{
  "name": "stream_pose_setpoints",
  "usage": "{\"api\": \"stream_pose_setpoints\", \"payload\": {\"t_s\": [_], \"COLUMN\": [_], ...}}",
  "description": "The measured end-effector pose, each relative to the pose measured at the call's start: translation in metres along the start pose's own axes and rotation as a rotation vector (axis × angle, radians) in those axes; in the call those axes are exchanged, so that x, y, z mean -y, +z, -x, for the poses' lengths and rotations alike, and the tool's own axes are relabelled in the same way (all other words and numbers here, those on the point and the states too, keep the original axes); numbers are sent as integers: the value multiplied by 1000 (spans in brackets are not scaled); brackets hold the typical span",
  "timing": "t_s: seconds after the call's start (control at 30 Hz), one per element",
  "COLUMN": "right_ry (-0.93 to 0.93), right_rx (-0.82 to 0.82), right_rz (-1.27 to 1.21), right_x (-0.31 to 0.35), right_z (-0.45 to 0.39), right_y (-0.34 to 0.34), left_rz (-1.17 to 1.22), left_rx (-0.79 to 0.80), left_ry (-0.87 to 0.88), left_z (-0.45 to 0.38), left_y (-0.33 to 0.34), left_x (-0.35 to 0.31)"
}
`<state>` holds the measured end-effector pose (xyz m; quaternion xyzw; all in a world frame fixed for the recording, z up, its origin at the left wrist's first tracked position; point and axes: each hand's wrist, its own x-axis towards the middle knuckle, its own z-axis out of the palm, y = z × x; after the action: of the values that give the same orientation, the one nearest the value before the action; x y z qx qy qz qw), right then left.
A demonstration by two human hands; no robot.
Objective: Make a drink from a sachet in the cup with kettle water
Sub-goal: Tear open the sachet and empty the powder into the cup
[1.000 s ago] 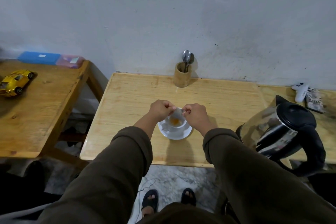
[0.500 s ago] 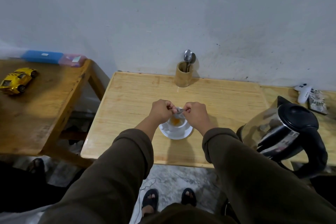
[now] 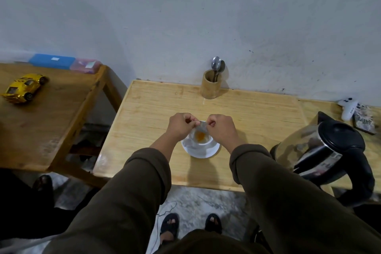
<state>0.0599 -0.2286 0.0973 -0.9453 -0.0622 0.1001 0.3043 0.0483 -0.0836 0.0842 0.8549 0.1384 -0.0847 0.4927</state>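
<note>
My left hand (image 3: 181, 127) and right hand (image 3: 221, 129) each pinch an end of the small sachet (image 3: 201, 125), held just over the white cup (image 3: 201, 138) on its saucer (image 3: 203, 150) at mid-table (image 3: 144, 121), orange powder already heaped inside. I judge the emptying nearly done; next comes the kettle (image 3: 327, 150), waiting at three o'clock. Against half a second ago, the sachet looks pulled flatter, my hands barely shifted.
</note>
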Motion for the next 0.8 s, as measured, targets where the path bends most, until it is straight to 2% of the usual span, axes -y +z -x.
{"api": "stream_pose_setpoints", "payload": {"t_s": [0.17,0.37,0.53,0.63,0.8], "right_ry": [-95,-142,-149,-129,-49], "right_rx": [-40,-31,90,141,111], "right_rz": [16,-18,70,121,145], "right_x": [16,40,55,62,56], "right_z": [-6,-5,4,12,15], "right_y": [-2,20,46,55,71], "left_rz": [259,369,235,111,-52], "left_rx": [-11,-118,-304,-264,-148], "left_ry": [-39,-112,-236,-281,-274], "left_z": [3,7,15,17,20], "left_y": [-18,-42,-46,-40,-30], "left_x": [9,33,68,92,112]}}
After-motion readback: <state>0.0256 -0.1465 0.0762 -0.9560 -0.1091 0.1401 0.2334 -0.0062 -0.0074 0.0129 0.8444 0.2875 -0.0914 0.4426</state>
